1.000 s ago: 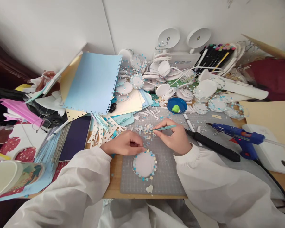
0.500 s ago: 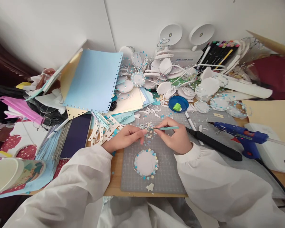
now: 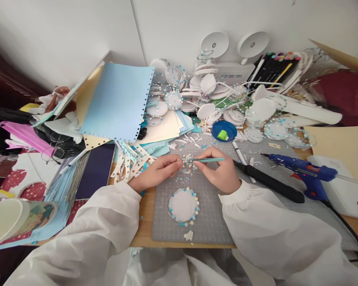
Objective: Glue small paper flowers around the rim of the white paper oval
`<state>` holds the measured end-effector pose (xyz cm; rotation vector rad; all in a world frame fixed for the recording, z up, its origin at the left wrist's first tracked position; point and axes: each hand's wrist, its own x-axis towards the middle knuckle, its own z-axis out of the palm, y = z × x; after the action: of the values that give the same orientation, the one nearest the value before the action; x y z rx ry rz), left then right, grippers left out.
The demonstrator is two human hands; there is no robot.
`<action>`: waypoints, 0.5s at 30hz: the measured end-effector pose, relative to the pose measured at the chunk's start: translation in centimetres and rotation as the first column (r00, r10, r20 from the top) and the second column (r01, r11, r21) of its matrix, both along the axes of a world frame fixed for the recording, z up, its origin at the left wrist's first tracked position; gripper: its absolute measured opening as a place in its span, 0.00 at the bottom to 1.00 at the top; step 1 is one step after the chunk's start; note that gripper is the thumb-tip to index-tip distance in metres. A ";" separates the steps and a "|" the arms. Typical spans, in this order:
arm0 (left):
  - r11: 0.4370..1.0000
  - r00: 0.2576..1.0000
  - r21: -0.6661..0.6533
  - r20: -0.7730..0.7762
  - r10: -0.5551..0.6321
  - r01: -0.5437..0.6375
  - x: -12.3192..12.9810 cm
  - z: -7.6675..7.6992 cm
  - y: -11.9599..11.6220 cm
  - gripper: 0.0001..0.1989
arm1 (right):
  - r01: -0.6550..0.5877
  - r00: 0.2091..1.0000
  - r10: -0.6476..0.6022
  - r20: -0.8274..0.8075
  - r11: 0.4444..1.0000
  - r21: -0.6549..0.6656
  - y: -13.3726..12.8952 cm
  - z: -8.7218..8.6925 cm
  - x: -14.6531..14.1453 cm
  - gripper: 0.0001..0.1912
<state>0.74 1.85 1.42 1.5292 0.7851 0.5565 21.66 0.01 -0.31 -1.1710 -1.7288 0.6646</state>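
Observation:
My right hand [image 3: 219,169] is closed on slim pale green tweezers [image 3: 210,160], whose tip points left over a scatter of small blue and cream star pieces [image 3: 189,169]. Just left of that scatter is my left hand [image 3: 164,171], its fingers curled together; whatever they may hold is too small to make out. Below both hands a white disc [image 3: 183,204] ringed with blue and cream stars lies flat on the grey cutting mat [image 3: 211,226]. A small cream scrap [image 3: 188,235] rests under the disc.
To the right are a black tool [image 3: 274,184], a white pen [image 3: 239,153] and a blue glue gun [image 3: 304,169]. A blue dish [image 3: 224,131] and many star-ringed discs stand behind. At left are punched blue paper [image 3: 116,101], a phone [image 3: 95,171] and a cup [image 3: 6,220].
My left hand's fingers have curled in and moved slightly left, away from the tweezers' tip. My right hand has barely moved.

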 end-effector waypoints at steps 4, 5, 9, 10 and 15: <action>0.998 1.000 0.068 -0.026 0.017 -0.015 -0.1 -0.1 0.0 0.19 | -0.004 1.000 0.003 -0.025 1.000 -0.025 0.0 0.0 0.0 0.05; 0.997 0.999 0.077 -0.034 0.032 -0.029 -0.1 -0.1 0.0 0.19 | -0.010 0.999 0.008 -0.040 0.999 -0.032 0.0 0.0 0.0 0.05; 0.988 0.990 0.073 -0.031 0.140 -0.137 0.0 -0.4 0.1 0.21 | -0.043 0.993 0.039 -0.112 0.998 -0.038 0.1 -0.2 0.0 0.05; 0.984 0.986 0.056 -0.013 0.168 -0.167 0.0 -0.4 0.1 0.21 | -0.052 0.990 0.048 -0.129 0.998 -0.030 0.1 -0.2 0.0 0.05; 0.966 0.964 -0.061 0.067 0.256 -0.252 0.3 -0.3 0.1 0.13 | -0.092 0.972 0.094 -0.214 0.996 0.020 0.1 -0.2 -0.1 0.05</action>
<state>1.08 1.98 1.11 1.3606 0.9382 0.7726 21.60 0.10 -0.46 -0.9771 -1.6091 0.8080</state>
